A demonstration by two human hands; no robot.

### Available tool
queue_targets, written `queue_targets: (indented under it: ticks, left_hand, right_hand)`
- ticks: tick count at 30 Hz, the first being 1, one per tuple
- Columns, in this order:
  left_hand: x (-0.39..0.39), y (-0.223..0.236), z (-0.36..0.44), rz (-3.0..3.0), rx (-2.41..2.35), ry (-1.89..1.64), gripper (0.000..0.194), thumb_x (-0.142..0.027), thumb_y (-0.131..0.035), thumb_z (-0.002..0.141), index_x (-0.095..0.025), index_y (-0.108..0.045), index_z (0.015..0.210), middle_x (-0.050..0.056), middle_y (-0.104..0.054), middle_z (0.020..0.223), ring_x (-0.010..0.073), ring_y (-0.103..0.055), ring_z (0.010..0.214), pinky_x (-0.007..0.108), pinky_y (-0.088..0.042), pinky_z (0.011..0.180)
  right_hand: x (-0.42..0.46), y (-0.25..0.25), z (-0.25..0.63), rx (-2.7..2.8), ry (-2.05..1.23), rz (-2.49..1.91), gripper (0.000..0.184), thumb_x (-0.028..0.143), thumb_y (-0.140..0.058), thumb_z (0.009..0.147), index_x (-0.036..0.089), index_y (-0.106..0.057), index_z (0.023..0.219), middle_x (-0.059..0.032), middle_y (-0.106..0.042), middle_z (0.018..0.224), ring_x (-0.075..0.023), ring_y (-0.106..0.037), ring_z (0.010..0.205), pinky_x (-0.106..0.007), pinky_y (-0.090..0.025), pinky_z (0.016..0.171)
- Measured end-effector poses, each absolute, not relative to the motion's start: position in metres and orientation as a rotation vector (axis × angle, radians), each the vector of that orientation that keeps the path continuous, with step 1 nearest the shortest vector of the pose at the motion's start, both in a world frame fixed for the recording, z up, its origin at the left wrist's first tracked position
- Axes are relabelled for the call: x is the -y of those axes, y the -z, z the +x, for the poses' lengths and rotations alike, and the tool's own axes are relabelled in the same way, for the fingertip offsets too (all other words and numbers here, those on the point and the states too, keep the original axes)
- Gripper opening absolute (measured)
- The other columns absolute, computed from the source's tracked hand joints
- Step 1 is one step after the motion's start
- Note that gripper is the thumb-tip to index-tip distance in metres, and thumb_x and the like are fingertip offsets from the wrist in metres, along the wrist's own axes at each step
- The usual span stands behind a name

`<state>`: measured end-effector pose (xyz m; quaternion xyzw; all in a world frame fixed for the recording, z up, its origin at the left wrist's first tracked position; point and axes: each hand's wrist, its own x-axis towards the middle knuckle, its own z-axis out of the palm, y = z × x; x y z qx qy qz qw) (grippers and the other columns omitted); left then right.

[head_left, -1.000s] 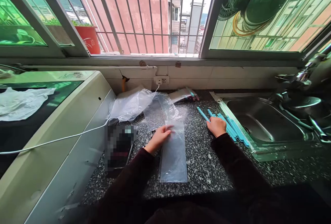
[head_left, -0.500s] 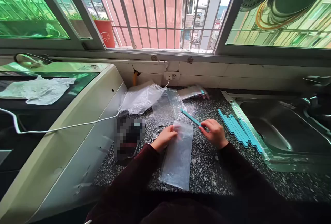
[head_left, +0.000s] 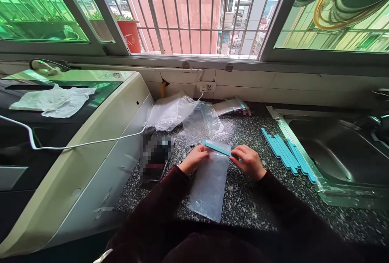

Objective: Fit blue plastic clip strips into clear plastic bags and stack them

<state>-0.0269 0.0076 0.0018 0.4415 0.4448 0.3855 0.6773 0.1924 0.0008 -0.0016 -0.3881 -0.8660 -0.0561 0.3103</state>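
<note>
My left hand [head_left: 195,159] pinches the upper left edge of a clear plastic bag [head_left: 209,190], which hangs flat over the counter towards me. Between the fingers of my right hand [head_left: 247,160] is the right end of a turquoise bag sealing clip [head_left: 217,148]. That clip lies across the top of the bag, its left end close to my left fingertips. Whether it grips the plastic, I cannot tell. Several more turquoise clips [head_left: 285,153] lie in a loose row to the right, beside the sink.
Crumpled clear bags [head_left: 173,113] and a filled clear bag [head_left: 227,107] lie by the wall. A phone-like dark object [head_left: 156,159], partly blurred out, is left of my hands. A white cable [head_left: 91,143] crosses the stove [head_left: 121,105]. The steel sink [head_left: 328,149] is at right.
My right hand has brought the turquoise clip left and down onto the top of the bag, and it now lies across it. My left hand keeps its hold. The view has shifted slightly.
</note>
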Motion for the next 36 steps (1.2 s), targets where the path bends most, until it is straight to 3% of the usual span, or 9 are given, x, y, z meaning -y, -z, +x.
queue_targets:
  ticks: [4,10,13,18,36]
  left_hand:
    - [-0.008,-0.001,-0.031,0.978,-0.963,-0.930,0.014,-0.013,-0.052,0.048,-0.012,-0.060,0.060,0.000,-0.060,0.059,0.0092,-0.045,0.053,0.021,-0.030,0.052]
    - [-0.006,-0.005,-0.033,1.032,-0.962,-0.937,0.014,-0.014,-0.060,0.051,-0.012,-0.064,0.064,0.000,-0.060,0.060,0.0110,-0.048,0.059,0.022,-0.034,0.057]
    - [-0.005,-0.004,-0.034,1.006,-0.936,-0.946,0.019,-0.029,-0.067,0.058,-0.012,-0.063,0.067,0.001,-0.060,0.063,0.0114,-0.050,0.059,0.023,-0.035,0.057]
    - [-0.008,0.003,-0.034,1.028,-0.959,-0.964,0.045,-0.056,-0.062,0.064,-0.011,-0.062,0.066,0.003,-0.059,0.061,0.0110,-0.048,0.055,0.023,-0.035,0.055]
    - [-0.007,0.007,-0.028,1.082,-1.081,-0.919,0.038,-0.050,-0.062,0.064,-0.012,-0.058,0.062,-0.002,-0.052,0.055,0.0090,-0.041,0.052,0.023,-0.030,0.053]
  right_hand:
    - [-0.002,0.003,0.194,2.299,0.148,-1.015,0.021,0.033,-0.050,0.086,0.019,-0.065,0.080,-0.0045,-0.063,0.074,-0.0146,-0.054,0.071,-0.025,-0.042,0.065]
    - [-0.003,0.005,0.194,2.358,0.159,-1.020,0.022,0.032,-0.048,0.087,0.019,-0.066,0.082,-0.0047,-0.064,0.076,-0.0147,-0.054,0.071,-0.025,-0.040,0.064]
    - [-0.002,0.006,0.194,2.358,0.157,-1.039,0.021,0.031,-0.048,0.087,0.020,-0.066,0.082,-0.0044,-0.065,0.077,-0.0145,-0.054,0.071,-0.025,-0.040,0.064]
    - [-0.002,0.007,0.193,2.375,0.177,-1.042,0.021,0.031,-0.049,0.087,0.020,-0.066,0.082,-0.0040,-0.065,0.077,-0.0144,-0.054,0.071,-0.025,-0.039,0.063]
    - [0.009,0.002,0.180,2.312,0.164,-0.964,0.020,0.037,-0.056,0.082,0.018,-0.064,0.084,-0.0055,-0.065,0.078,-0.0167,-0.054,0.073,-0.028,-0.043,0.069]
